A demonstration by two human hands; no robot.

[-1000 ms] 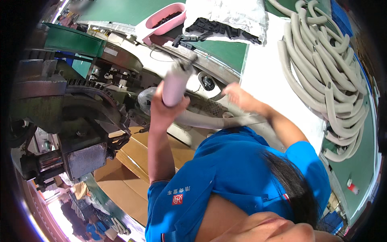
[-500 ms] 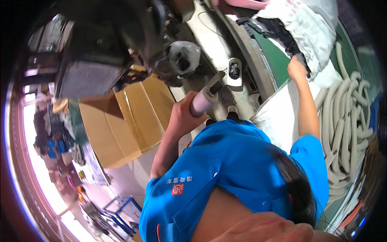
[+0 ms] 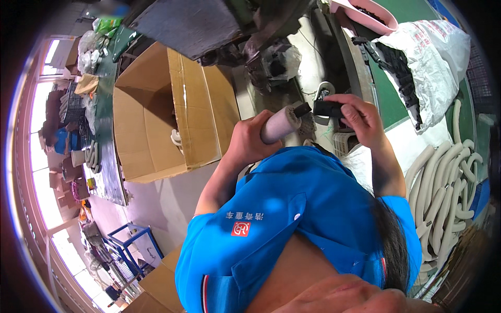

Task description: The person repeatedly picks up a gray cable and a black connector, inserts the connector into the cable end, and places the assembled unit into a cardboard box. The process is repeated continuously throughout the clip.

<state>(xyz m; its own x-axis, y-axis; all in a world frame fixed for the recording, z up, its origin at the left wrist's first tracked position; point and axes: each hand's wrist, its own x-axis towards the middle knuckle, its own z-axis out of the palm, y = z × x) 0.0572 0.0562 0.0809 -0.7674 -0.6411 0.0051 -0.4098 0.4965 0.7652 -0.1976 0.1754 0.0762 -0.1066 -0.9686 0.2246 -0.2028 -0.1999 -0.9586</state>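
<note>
Grey foam tube (image 3: pixel 281 125), round and matte, gripped by left hand (image 3: pixel 250 141); right hand (image 3: pixel 360 119) pinches black plastic fitting (image 3: pixel 327 108)

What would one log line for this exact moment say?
left hand: grips pale foam tube | right hand: holds black clip near tube end | nearby: open cardboard box, pile of tubes
</note>
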